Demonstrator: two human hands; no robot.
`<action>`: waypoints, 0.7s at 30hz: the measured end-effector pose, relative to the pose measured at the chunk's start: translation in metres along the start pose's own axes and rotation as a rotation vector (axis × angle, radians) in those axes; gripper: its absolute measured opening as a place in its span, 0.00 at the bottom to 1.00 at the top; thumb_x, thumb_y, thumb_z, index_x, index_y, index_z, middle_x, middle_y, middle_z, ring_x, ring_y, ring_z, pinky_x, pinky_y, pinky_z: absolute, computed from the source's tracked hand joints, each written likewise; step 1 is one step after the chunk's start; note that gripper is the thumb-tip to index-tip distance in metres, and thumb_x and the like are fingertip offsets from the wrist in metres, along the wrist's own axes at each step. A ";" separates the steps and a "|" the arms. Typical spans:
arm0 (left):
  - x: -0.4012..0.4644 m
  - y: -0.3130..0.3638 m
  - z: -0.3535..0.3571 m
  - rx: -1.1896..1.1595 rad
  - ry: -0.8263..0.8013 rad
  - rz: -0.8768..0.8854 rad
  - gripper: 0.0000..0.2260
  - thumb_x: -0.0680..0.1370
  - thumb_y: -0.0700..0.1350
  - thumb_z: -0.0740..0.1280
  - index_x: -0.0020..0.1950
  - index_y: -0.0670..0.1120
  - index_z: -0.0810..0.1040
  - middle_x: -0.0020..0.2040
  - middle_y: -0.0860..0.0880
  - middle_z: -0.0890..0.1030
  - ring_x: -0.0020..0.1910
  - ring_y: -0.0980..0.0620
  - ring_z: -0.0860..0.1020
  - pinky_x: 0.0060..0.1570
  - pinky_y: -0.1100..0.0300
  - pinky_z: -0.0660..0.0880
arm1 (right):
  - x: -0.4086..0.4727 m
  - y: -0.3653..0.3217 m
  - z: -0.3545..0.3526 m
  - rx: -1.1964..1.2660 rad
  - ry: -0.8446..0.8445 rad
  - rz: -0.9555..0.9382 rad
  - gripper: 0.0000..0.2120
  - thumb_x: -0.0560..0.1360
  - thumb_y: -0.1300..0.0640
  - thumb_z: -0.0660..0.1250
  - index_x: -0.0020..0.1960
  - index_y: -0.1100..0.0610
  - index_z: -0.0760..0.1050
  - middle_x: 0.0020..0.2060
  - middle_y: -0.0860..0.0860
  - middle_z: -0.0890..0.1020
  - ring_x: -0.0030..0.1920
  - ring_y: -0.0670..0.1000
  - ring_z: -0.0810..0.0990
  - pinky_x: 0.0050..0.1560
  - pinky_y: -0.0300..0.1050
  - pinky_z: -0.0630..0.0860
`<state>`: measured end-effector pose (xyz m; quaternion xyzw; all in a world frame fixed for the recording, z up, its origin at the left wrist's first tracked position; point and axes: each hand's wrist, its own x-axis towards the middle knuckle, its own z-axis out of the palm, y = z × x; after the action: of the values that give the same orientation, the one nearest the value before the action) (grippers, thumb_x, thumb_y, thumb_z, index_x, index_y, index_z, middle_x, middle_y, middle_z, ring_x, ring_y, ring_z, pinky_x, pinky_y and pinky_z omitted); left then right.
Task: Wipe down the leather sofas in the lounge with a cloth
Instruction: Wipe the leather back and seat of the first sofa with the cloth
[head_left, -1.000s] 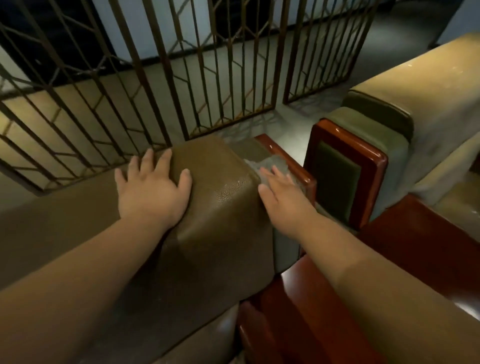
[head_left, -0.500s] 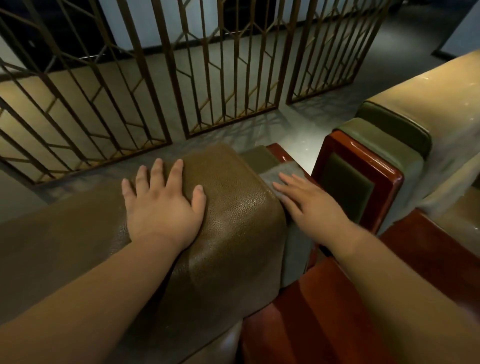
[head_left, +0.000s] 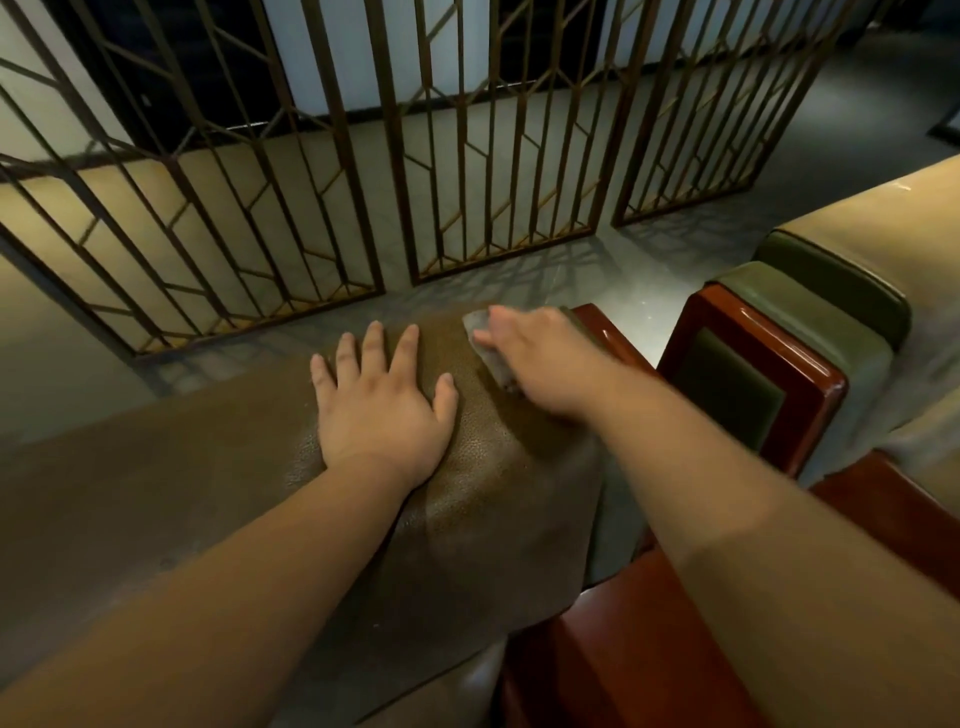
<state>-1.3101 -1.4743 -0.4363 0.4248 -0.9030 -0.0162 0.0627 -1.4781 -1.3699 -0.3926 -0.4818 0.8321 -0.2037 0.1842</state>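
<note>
A brown leather sofa backrest (head_left: 483, 488) runs across the lower half of the view. My left hand (head_left: 382, 405) lies flat on its top with fingers spread and straight. My right hand (head_left: 540, 358) presses a grey cloth (head_left: 491, 353) onto the top right corner of the backrest, fingers extended over it. Most of the cloth is hidden under the hand. The image of the right hand is blurred.
A second sofa with a green leather arm (head_left: 810, 312) in a red wooden frame (head_left: 748, 384) stands at the right. A red wooden side surface (head_left: 649, 623) lies below my right forearm. A metal lattice screen (head_left: 322, 182) stands behind the backrest on grey floor.
My right hand has slid the cloth from the sofa's right end up onto the top of the backrest, toward my left hand. The left hand stays flat in place.
</note>
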 end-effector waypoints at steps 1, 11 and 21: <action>0.000 0.000 0.000 0.002 -0.001 0.000 0.36 0.80 0.70 0.41 0.86 0.58 0.54 0.86 0.46 0.57 0.84 0.40 0.53 0.81 0.35 0.47 | 0.018 0.001 -0.012 0.074 -0.010 0.005 0.20 0.87 0.42 0.52 0.68 0.46 0.78 0.68 0.52 0.79 0.67 0.53 0.76 0.68 0.53 0.71; 0.001 -0.002 0.001 -0.028 0.006 0.011 0.36 0.80 0.70 0.41 0.86 0.57 0.53 0.86 0.45 0.55 0.84 0.38 0.51 0.81 0.34 0.46 | -0.100 0.014 0.041 -0.399 0.131 -0.202 0.27 0.85 0.44 0.47 0.83 0.47 0.58 0.84 0.49 0.59 0.83 0.52 0.56 0.82 0.53 0.51; 0.000 0.000 0.000 -0.047 -0.011 0.002 0.37 0.79 0.70 0.43 0.86 0.57 0.53 0.86 0.45 0.54 0.85 0.38 0.50 0.81 0.33 0.44 | 0.052 -0.016 0.006 -0.258 -0.114 -0.013 0.26 0.88 0.41 0.49 0.85 0.41 0.51 0.85 0.47 0.50 0.84 0.53 0.50 0.82 0.53 0.48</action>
<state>-1.3099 -1.4748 -0.4360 0.4222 -0.9031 -0.0396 0.0677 -1.4877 -1.4233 -0.3954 -0.5176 0.8364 -0.0686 0.1665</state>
